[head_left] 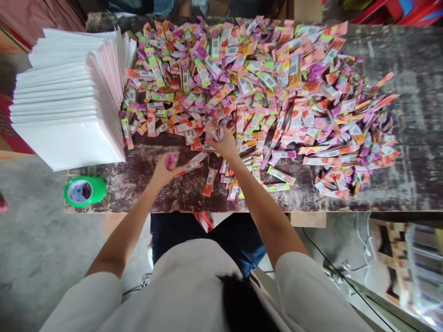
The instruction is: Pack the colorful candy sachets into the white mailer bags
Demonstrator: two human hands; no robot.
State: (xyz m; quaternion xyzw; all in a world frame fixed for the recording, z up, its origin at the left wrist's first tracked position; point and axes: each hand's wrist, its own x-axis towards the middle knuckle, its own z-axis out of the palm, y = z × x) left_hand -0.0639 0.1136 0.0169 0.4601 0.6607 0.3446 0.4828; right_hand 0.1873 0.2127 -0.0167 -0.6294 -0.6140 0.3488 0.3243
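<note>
Colourful stick packets (221, 94) in pink, orange, green and purple, many with barcodes, lie in a wide heap before me. My left hand (164, 171) is over the near side of the table, its fingers curled around something pink and purple that looks like a packet; blur hides its details. An orange-pink packet (190, 167) lies just beside that thumb. At the heap's near edge, my right hand (224, 144) has its fingers closed on a pale pink-purple packet (219, 133). A single orange packet (209, 181) rests between my forearms.
A tall stack of white padded envelopes (69, 138) stands at the table's left. Near the front left corner lies a green tape roll (98, 190). The dark worn table (415, 115) extends right. Cables and a wooden pallet (391, 258) are on the floor at right.
</note>
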